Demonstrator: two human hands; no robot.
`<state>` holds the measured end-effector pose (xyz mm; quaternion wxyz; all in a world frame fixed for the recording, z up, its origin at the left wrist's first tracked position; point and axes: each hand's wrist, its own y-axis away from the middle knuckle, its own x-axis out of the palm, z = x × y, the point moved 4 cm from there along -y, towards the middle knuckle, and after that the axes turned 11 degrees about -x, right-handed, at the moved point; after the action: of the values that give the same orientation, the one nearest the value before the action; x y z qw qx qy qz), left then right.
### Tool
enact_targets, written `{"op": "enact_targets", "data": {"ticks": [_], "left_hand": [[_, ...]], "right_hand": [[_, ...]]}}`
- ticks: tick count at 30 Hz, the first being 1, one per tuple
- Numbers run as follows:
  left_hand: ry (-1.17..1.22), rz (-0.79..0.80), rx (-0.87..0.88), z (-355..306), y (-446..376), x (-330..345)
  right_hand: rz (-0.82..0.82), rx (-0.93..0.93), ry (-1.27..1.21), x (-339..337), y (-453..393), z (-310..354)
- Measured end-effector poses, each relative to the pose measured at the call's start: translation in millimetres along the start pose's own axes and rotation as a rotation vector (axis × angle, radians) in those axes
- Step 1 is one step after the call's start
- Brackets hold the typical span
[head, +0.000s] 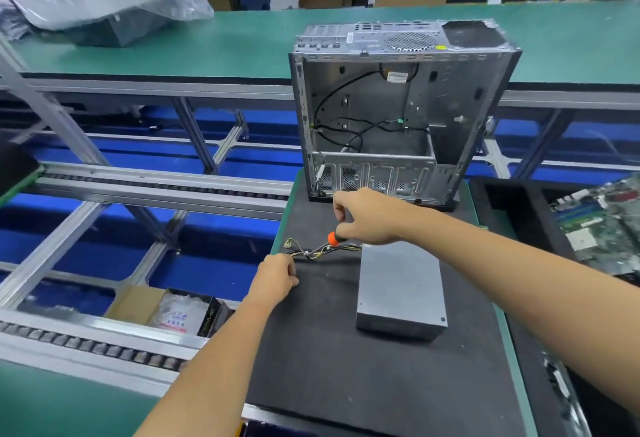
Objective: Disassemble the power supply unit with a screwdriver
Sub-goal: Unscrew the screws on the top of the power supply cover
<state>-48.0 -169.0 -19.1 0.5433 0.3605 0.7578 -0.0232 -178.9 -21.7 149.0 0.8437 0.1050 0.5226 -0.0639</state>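
Observation:
The grey metal power supply unit (401, 289) lies flat on the black foam mat (346, 367). Its bundle of yellow and black wires (313, 251) trails off to the left. My right hand (367, 216) grips a screwdriver with an orange and black handle (333, 238) just above the wires, beyond the unit's far end. My left hand (275, 275) rests on the mat at its left edge, fingers curled, touching the wire ends; whether it pinches them I cannot tell.
An open, emptied computer case (398, 114) stands upright at the mat's far end. A tray with a green circuit board (602, 225) sits to the right. Conveyor rails and blue bins run on the left, with a cardboard box (162, 308) below.

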Motion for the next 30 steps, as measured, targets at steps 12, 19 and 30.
{"op": "enact_targets", "data": {"ticks": [12, 19, 30], "left_hand": [[0.019, 0.053, 0.019, 3.6, -7.5, 1.9], [0.158, -0.106, 0.157, -11.8, 9.9, -42.6], [0.144, 0.207, 0.628, -135.3, 87.5, 7.7]], "right_hand": [[0.01, 0.01, -0.014, -2.0, 0.9, 1.1], [0.006, 0.023, 0.063, -34.4, 5.6, 14.4], [0.211, 0.164, 0.209, -53.6, 54.6, 11.9]]}}
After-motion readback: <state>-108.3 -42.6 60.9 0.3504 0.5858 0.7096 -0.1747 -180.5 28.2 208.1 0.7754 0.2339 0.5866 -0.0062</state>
